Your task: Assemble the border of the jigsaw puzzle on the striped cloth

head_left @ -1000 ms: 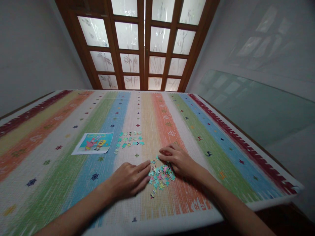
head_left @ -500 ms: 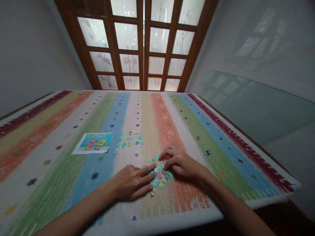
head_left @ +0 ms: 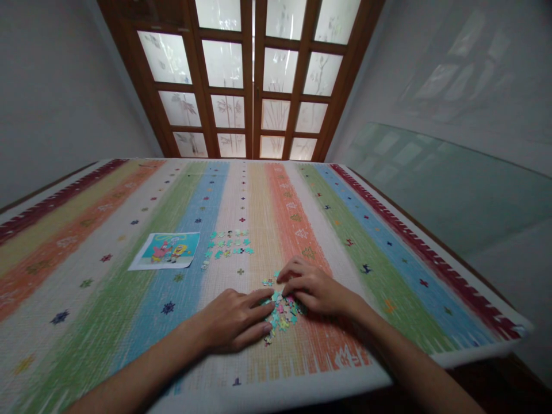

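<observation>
A loose pile of small jigsaw puzzle pieces (head_left: pixel 282 316), mostly turquoise with some pink and yellow, lies on the striped cloth close to me. At its left side rests my left hand (head_left: pixel 237 319), fingers stretched out, the tips touching the edge of the pile. From the right my right hand (head_left: pixel 310 286) reaches over the pile with bent fingers, its tips among the pieces. Whether a piece is between those fingertips is too small to tell. Farther back, several turquoise pieces (head_left: pixel 228 244) lie spread in rows.
Left of the rows lies a paper picture (head_left: pixel 168 251) with cartoon figures on a turquoise ground. The striped tablecloth (head_left: pixel 172 333) covers the table. Beyond stands a wooden door (head_left: pixel 252 92) with frosted panes. A glass panel (head_left: pixel 440 178) leans at the right wall.
My right hand has shifted slightly over the pile, its fingertips drawing a little closer to my left. The left hand stays almost in place. The view has moved slightly.
</observation>
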A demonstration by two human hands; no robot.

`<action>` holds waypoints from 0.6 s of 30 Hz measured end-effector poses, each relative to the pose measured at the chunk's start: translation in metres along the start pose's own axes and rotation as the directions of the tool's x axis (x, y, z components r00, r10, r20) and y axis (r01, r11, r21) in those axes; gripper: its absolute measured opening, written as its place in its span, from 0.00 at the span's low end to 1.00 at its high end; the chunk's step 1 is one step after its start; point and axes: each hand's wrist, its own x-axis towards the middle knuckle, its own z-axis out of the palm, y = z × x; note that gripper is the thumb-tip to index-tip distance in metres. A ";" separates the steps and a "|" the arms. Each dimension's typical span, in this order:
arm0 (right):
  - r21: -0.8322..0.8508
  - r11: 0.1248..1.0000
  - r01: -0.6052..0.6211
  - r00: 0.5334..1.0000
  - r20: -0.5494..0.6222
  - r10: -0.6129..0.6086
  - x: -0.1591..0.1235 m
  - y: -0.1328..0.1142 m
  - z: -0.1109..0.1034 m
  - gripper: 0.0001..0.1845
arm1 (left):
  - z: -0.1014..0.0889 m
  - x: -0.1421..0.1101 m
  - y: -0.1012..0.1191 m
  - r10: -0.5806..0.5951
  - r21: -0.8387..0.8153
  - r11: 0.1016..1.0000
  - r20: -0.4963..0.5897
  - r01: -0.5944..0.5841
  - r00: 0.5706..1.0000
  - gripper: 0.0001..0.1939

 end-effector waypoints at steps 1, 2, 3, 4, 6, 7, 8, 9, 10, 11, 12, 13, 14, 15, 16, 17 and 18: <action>-0.005 1.000 -0.001 1.000 0.000 0.001 0.000 0.000 0.000 0.17 | 0.000 0.000 0.000 -0.002 0.004 1.000 0.005 0.002 1.000 0.20; -0.010 1.000 -0.003 1.000 0.003 0.003 0.000 0.001 0.000 0.17 | -0.001 0.000 0.000 -0.003 0.008 1.000 0.009 0.003 1.000 0.20; -0.015 1.000 -0.005 1.000 0.007 0.005 -0.001 0.001 -0.001 0.17 | -0.001 0.000 0.000 -0.003 0.013 1.000 0.011 0.002 1.000 0.20; -0.019 1.000 -0.006 1.000 0.010 0.006 -0.001 0.001 -0.001 0.17 | -0.002 0.000 -0.001 -0.001 0.017 1.000 0.010 0.001 1.000 0.20; -0.023 1.000 -0.009 1.000 0.013 0.009 -0.001 0.002 -0.001 0.17 | -0.002 0.000 -0.002 -0.005 0.027 1.000 0.001 0.005 1.000 0.21; -0.026 1.000 -0.010 1.000 0.014 0.010 -0.001 0.003 -0.001 0.17 | -0.002 0.000 -0.002 -0.008 0.032 0.999 -0.007 0.008 1.000 0.21; -0.028 1.000 -0.008 1.000 0.013 0.009 -0.001 0.003 -0.001 0.17 | -0.001 0.000 -0.003 -0.011 0.035 0.999 -0.015 0.011 1.000 0.21; -0.031 0.999 -0.006 1.000 0.011 0.006 -0.001 0.003 -0.001 0.17 | -0.001 0.000 -0.004 -0.011 0.037 0.999 -0.024 0.012 1.000 0.21; -0.033 0.999 -0.002 1.000 0.011 0.002 -0.001 0.003 -0.001 0.17 | 0.000 0.000 -0.004 -0.010 0.038 0.999 -0.031 0.011 0.999 0.21; -0.033 0.999 0.002 1.000 0.013 -0.001 -0.001 0.003 -0.001 0.17 | 0.000 0.000 -0.004 -0.008 0.037 0.999 -0.036 0.009 0.999 0.21; -0.034 0.999 0.002 1.000 0.018 -0.001 -0.001 0.003 -0.001 0.17 | 0.001 0.000 -0.005 -0.006 0.035 0.999 -0.038 0.007 0.999 0.21; -0.035 0.999 -0.003 1.000 0.024 0.004 -0.001 0.003 -0.001 0.17 | 0.001 0.000 -0.005 -0.006 0.034 0.999 -0.037 0.007 0.999 0.21; -0.037 0.999 -0.009 0.999 0.030 0.010 -0.001 0.003 -0.001 0.17 | 0.002 0.000 -0.004 -0.006 0.033 0.999 -0.032 0.007 0.999 0.20; -0.040 0.999 -0.015 0.999 0.037 0.016 -0.001 0.003 -0.001 0.17 | 0.002 0.000 -0.004 -0.006 0.035 0.999 -0.025 0.006 1.000 0.21; -0.044 0.999 -0.018 0.999 0.040 0.019 -0.001 0.003 -0.001 0.17 | 0.002 0.000 -0.004 -0.006 0.039 0.999 -0.018 0.007 1.000 0.21; -0.047 0.999 -0.018 0.999 0.040 0.020 -0.001 0.003 -0.001 0.17 | 0.002 0.000 -0.004 -0.007 0.044 0.999 -0.014 0.007 1.000 0.22; -0.049 0.999 -0.018 0.999 0.038 0.020 -0.001 0.003 -0.001 0.18 | 0.002 0.000 -0.003 -0.008 0.048 0.999 -0.012 0.008 1.000 0.22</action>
